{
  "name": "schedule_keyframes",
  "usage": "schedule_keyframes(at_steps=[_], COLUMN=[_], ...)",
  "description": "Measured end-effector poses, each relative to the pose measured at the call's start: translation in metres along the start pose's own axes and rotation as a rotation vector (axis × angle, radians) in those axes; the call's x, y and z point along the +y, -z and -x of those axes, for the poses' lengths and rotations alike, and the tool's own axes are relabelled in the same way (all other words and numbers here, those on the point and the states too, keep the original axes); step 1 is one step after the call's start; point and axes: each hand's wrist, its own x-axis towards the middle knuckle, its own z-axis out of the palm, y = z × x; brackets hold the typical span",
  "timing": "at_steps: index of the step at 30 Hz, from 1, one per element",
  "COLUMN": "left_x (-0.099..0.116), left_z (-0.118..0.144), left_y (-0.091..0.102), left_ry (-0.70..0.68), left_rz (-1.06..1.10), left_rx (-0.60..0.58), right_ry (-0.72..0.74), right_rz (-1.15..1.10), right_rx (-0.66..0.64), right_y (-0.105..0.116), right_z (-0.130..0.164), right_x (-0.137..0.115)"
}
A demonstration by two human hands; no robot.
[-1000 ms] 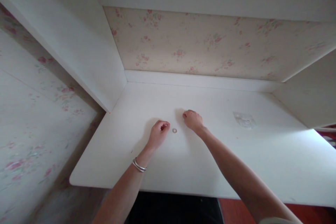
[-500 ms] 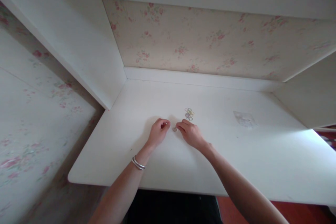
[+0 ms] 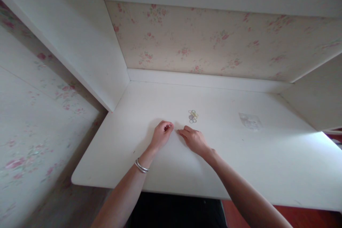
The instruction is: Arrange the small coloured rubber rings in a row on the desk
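Observation:
Above the white desk (image 3: 213, 107), my left hand (image 3: 161, 136) is closed, with thumb and forefinger pinched together; whatever they may hold is too small to make out. Facing it, my right hand (image 3: 193, 139) rests low on the surface, its fingertips closed over a small pale ring, which they mostly hide. A narrow gap separates the two hands. Just beyond the right hand lies a loose cluster of small coloured rings (image 3: 192, 116), some yellowish, some grey or green, several overlapping.
A crumpled clear plastic bag (image 3: 251, 122) lies on the desk to the right. White side panels (image 3: 107, 60) and a low back ledge (image 3: 208, 81) enclose the desk, with flowered wallpaper (image 3: 203, 39) behind. Two silvery bangles (image 3: 141, 165) circle my left wrist.
My right hand has moved slightly down and left, its fingertips now covering the small ring that showed beside them. My left hand keeps its pinch in place.

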Motion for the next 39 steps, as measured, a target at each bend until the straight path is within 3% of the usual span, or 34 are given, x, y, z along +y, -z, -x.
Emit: schedule_keyframes(at_steps=[5,10,18,22,29,39], left_x=[0.000,0.000,0.009,0.018,0.023,0.020], left_z=[0.001,0.001,-0.023,-0.050,-0.093,-0.110], left_y=[0.000,0.000,-0.017,-0.034,-0.058,-0.057], left_ry=[-0.017,-0.043,-0.191,-0.275,-0.270,-0.313], left_rz=[-0.002,-0.016,-0.174,-0.352,-0.654,-0.705], left_rx=[-0.010,-0.022,-0.165,-0.219,-0.347,-0.438], right_ry=[-0.016,-0.096,-0.452,-0.451,-0.408,-0.407], right_rz=[-0.027,-0.221,-0.474,-0.520,-0.525,-0.571], right_rx=[0.024,0.118,0.357,0.359,0.349,0.350], right_y=[0.005,0.008,-0.003,-0.007,-0.007,-0.003], right_z=[0.002,0.015,0.041,0.039,0.039,0.039], right_x=[0.000,0.007,0.023,0.025,0.030,0.033])
